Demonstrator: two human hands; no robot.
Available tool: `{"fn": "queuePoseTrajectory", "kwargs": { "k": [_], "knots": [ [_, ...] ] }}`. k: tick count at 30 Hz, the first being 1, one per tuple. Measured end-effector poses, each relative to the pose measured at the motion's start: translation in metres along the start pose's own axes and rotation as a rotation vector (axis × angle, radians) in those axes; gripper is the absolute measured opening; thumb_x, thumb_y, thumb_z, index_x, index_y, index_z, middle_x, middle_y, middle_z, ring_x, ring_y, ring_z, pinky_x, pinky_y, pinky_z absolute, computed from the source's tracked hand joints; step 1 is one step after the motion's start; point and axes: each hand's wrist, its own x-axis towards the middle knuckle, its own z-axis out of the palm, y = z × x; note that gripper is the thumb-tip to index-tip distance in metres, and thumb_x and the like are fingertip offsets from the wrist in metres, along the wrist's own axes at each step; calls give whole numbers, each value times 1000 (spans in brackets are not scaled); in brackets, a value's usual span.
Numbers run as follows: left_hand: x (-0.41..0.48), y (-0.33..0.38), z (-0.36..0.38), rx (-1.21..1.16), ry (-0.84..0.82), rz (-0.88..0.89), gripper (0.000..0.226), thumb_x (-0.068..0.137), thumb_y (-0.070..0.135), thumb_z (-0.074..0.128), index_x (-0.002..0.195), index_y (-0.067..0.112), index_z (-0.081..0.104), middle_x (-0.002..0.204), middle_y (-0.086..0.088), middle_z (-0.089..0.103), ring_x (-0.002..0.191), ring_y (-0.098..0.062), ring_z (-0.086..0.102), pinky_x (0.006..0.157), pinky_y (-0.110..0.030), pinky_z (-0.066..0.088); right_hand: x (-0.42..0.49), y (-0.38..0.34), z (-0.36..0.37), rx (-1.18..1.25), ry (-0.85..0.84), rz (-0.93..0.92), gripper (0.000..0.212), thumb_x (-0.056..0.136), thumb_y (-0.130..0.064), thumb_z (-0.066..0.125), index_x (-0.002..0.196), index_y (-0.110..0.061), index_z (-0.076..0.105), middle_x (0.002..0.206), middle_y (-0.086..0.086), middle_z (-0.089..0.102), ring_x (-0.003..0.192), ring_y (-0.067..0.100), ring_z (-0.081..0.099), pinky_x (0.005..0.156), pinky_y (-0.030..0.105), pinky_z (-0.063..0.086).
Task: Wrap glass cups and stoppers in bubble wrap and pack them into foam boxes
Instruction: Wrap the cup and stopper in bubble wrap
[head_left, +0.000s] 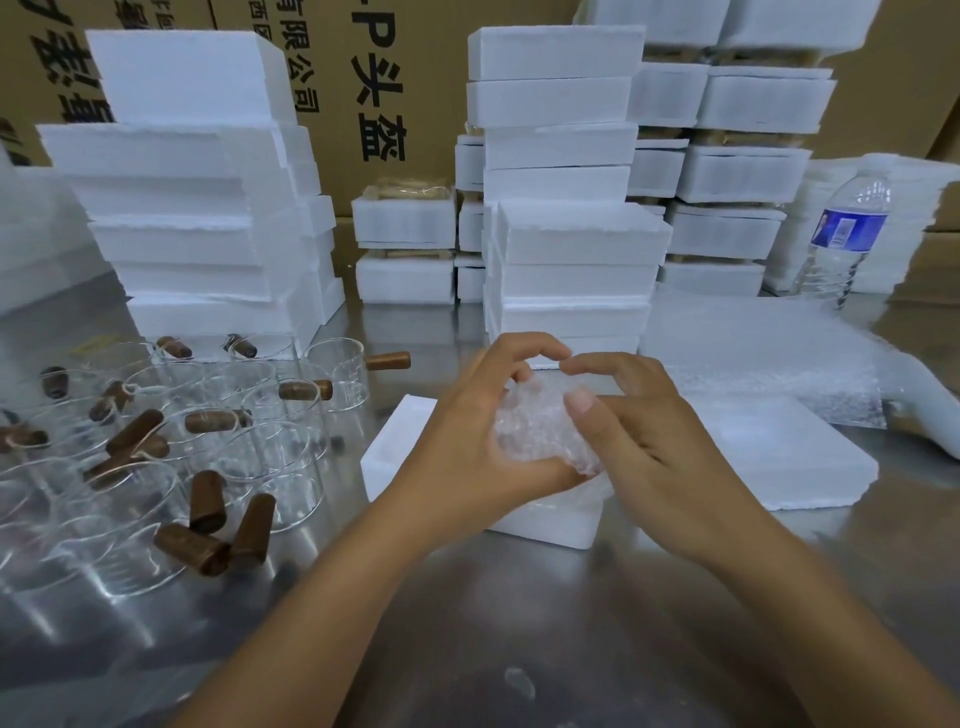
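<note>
Head camera looks down on a steel table (519, 623). At its centre both hands grip one bubble-wrap bundle (535, 431). The left hand (467, 426) curls round the bundle's nine o'clock side, with its fingers arched over the top. The right hand (639, 431) holds the three o'clock side, its thumb pressed flat on the front. The wrap hides what is inside.

The bundle hangs just above an open foam box (395, 457), which lies on the table under the hands. A flat foam lid (779, 457) lies at three o'clock of that box, touching or just beside it. A pile of bubble wrap sheets (763, 358) sits at one o'clock of the lid.

Clear glass cups (332, 374) crowd the table at nine o'clock, with brown stoppers (208, 501) scattered among them.

Stacks of foam boxes (566, 208) rise from ten to two o'clock. A water bottle (841, 239) with a blue label stands at two o'clock; its print is too small to read.

Cardboard cartons (909, 78) stand behind the stacks at twelve o'clock, and their black print reads "有限公司" and "头盔".
</note>
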Motion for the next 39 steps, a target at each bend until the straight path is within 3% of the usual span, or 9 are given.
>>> {"fn": "queuePoseTrajectory", "kwargs": {
  "k": [4, 8, 13, 17, 22, 25, 29, 32, 39],
  "knots": [
    [1, -4, 0, 79, 26, 9, 46, 62, 38, 78, 92, 55, 48, 104, 14, 48, 95, -2, 53, 68, -12, 44, 1, 2, 0, 88, 172, 52, 20, 85, -52, 52, 76, -36, 59, 107, -21, 55, 104, -10, 48, 79, 1, 32],
    [0, -6, -1, 150, 52, 15, 31, 60, 40, 79, 76, 46, 53, 100, 16, 45, 95, 6, 47, 73, -3, 36, 0, 2, -1, 137, 311, -82, 2, 86, -35, 58, 84, -35, 59, 102, -16, 58, 101, -5, 53, 84, 4, 36],
    [-1, -7, 0, 134, 85, 32, 36, 61, 30, 88, 69, 39, 54, 100, 13, 45, 94, -2, 50, 73, -4, 37, -3, -1, 5, 97, 195, -130, 23, 88, -48, 40, 80, -47, 62, 113, -24, 54, 112, -4, 50, 88, 4, 34],
    [-1, -3, 2, 136, 130, 70, 54, 55, 39, 86, 94, 41, 48, 103, 15, 49, 93, -1, 53, 71, -7, 42, -2, 5, 7, 41, 154, -95, 31, 87, -62, 32, 76, -53, 60, 119, -34, 47, 119, -5, 44, 96, 23, 37],
    [-2, 1, 4, 90, 129, 106, 77, 53, 36, 82, 114, 46, 35, 107, 20, 48, 97, -2, 56, 72, -8, 46, -2, 13, 11, -18, 79, -120, 72, 83, -78, 17, 76, -32, 72, 130, -27, 44, 127, -2, 35, 104, 37, 32],
    [-1, 2, 7, 71, 124, 133, 81, 55, 34, 83, 118, 47, 33, 112, 22, 46, 102, -2, 56, 76, -11, 49, 0, 13, 8, -5, 66, -109, 74, 82, -79, 15, 75, -31, 70, 130, -28, 44, 126, 2, 40, 104, 40, 33],
    [0, 1, 10, 36, 138, 141, 85, 57, 33, 83, 123, 45, 30, 115, 29, 40, 108, 7, 49, 82, -5, 42, 5, 10, -4, 201, 219, -68, 47, 90, -63, 23, 79, -47, 67, 117, -19, 59, 113, -4, 52, 92, 14, 39],
    [-1, 0, 10, 9, 150, 115, 84, 58, 33, 82, 124, 43, 30, 115, 30, 42, 109, 14, 45, 84, -1, 36, 7, 12, -14, 255, 302, -18, 48, 96, -50, 23, 86, -39, 68, 112, -18, 62, 107, -14, 52, 81, -4, 32],
    [-1, -2, 7, -121, 151, 15, 80, 66, 24, 85, 123, 45, 33, 114, 25, 48, 105, 14, 49, 81, -2, 41, 7, 16, -14, 305, 175, 79, 32, 92, -53, 39, 100, -36, 65, 98, -24, 67, 97, -8, 60, 80, 3, 41]
  ]
}}
